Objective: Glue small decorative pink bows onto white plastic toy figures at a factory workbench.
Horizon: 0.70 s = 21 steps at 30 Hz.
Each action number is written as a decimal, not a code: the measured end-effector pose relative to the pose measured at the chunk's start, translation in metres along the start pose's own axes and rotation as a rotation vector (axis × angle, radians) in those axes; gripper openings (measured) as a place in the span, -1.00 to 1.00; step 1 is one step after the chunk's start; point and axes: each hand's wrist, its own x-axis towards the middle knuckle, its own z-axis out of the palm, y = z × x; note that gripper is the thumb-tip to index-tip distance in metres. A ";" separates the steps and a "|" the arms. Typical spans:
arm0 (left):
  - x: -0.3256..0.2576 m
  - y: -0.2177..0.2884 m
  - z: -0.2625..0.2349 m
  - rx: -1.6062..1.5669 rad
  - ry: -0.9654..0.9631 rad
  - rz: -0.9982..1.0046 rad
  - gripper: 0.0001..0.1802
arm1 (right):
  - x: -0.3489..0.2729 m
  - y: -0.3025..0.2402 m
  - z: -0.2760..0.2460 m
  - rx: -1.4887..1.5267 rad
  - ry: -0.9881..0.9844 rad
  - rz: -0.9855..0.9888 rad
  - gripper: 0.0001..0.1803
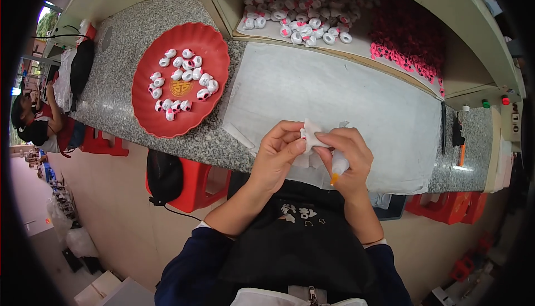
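Tissue (312, 127) held near the worktop's (120, 91) front edge

A white sheet (390, 122) spreads back to the shelf (358, 51), a red plate (146, 111) to its left. The tissue is white, crumpled. The left hand (278, 155) pinches a small white piece (304, 134) against it; the right hand (355, 154) pinches it too, holding an orange-tipped bottle (340, 163).

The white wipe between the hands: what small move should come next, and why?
Probably a gentle dab with the wipe: the right hand pinches it close by the small piece in the left hand, while the bottle in the right hand points its orange tip away from that piece.
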 end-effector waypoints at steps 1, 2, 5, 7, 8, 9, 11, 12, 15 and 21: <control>-0.001 0.000 0.001 -0.002 0.001 0.004 -0.72 | -0.001 0.003 -0.001 0.000 -0.004 -0.003 -0.79; -0.001 -0.001 0.001 0.000 -0.002 -0.011 -0.72 | -0.002 0.006 -0.003 -0.050 -0.031 -0.085 -0.79; -0.003 -0.001 -0.001 0.030 -0.028 -0.025 -0.73 | -0.004 0.006 -0.017 -0.072 -0.038 -0.126 -0.75; -0.004 0.003 0.000 0.058 -0.046 -0.012 -0.74 | -0.002 0.006 -0.035 -0.038 -0.024 -0.093 -0.72; -0.002 0.005 0.002 0.092 -0.062 -0.018 -0.74 | -0.002 0.008 -0.047 -0.144 -0.013 0.025 -0.73; -0.001 0.006 0.003 0.126 -0.084 -0.030 -0.75 | -0.002 0.009 -0.054 -0.254 0.004 0.146 -0.73; 0.001 0.004 0.007 0.135 -0.102 -0.026 -0.75 | -0.003 0.009 -0.055 -0.209 0.042 0.182 -0.73; 0.001 0.002 0.008 0.144 -0.115 -0.024 -0.75 | -0.006 0.008 -0.055 -0.161 0.078 0.223 -0.72; -0.002 -0.001 0.014 0.160 -0.115 -0.015 -0.76 | -0.011 -0.008 -0.034 0.443 -0.039 0.530 -0.73; -0.012 -0.002 0.017 0.251 -0.180 0.078 -0.70 | -0.019 -0.001 -0.019 0.771 -0.053 0.650 -0.79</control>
